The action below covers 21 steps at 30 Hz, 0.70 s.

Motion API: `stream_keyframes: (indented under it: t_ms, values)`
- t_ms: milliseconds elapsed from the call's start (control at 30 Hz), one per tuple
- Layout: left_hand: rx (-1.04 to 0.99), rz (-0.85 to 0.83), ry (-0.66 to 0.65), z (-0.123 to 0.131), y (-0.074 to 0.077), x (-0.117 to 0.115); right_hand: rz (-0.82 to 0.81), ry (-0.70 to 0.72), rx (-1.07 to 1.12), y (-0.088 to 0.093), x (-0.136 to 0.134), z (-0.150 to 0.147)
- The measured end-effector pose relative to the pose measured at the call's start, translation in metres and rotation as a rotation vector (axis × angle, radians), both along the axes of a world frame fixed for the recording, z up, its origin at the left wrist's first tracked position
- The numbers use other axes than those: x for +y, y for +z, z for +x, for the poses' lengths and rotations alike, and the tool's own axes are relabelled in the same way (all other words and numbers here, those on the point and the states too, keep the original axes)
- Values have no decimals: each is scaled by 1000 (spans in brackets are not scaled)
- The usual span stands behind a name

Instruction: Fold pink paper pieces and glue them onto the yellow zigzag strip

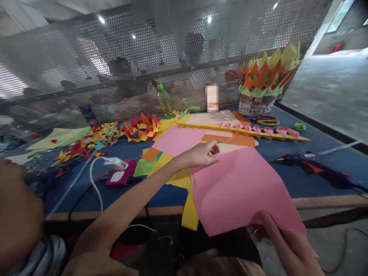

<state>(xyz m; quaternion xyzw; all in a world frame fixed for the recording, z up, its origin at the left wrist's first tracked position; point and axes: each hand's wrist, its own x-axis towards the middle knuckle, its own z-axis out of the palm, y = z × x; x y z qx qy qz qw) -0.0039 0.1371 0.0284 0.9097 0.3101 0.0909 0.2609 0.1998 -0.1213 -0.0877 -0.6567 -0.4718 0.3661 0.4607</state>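
Note:
A large pink paper sheet (pixel 238 188) is held at the table's front edge, slightly bent. My right hand (pixel 281 237) pinches its lower right edge between thumb and fingers. My left hand (pixel 202 154) rests at the sheet's upper left corner, its fingers curled; what they grip, if anything, is hidden. Beneath and behind lie another pink sheet (pixel 179 138), yellow paper (pixel 190 211), orange paper (pixel 244 140) and green paper (pixel 143 166). A long yellow strip (pixel 276 135) with folded pink pieces (pixel 281 131) stretches across the back.
Scissors (pixel 267 121) lie before a paper-decorated basket (pixel 255 105). A dark glue gun (pixel 319 170) is at the right. Left are a magenta power block (pixel 122 174), paper scraps (pixel 100 136) and a person's arm (pixel 20 207). A green bottle (pixel 164 100) stands by the mesh partition (pixel 172 50).

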Motion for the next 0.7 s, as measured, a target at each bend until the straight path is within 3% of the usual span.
stream_keyframes:
  t_ms: [133, 267, 333, 400, 500, 567, 633, 667, 700]
  values:
    - [-147, 18, -11, -4, 18, -1, 95, -198, -184, 25, 11, 2]
    - [-304, 145, -13, -12, 51, -2, 218, -369, -351, 64, 32, 26]
    - [-348, 191, -42, -15, 71, -5, 397, -317, -419, 84, 52, 36]
    - [-377, 233, -90, -16, 89, -10, 517, -154, -300, 99, 80, 40]
    - [-362, 396, -155, -21, 106, -26, 512, -68, -172, 109, 123, 36]
    - [-301, 649, -51, -31, 103, -43, 474, -60, -100, 109, 144, 32]
    - [-233, 895, 164, -47, 85, -63, 474, -118, -49, 108, 155, 32]
    - [-197, 888, 178, -57, 70, -73, 485, -168, -33, 107, 158, 33]
    - [-122, 780, 138, -67, 54, -82, 492, -219, -19, 106, 160, 37]
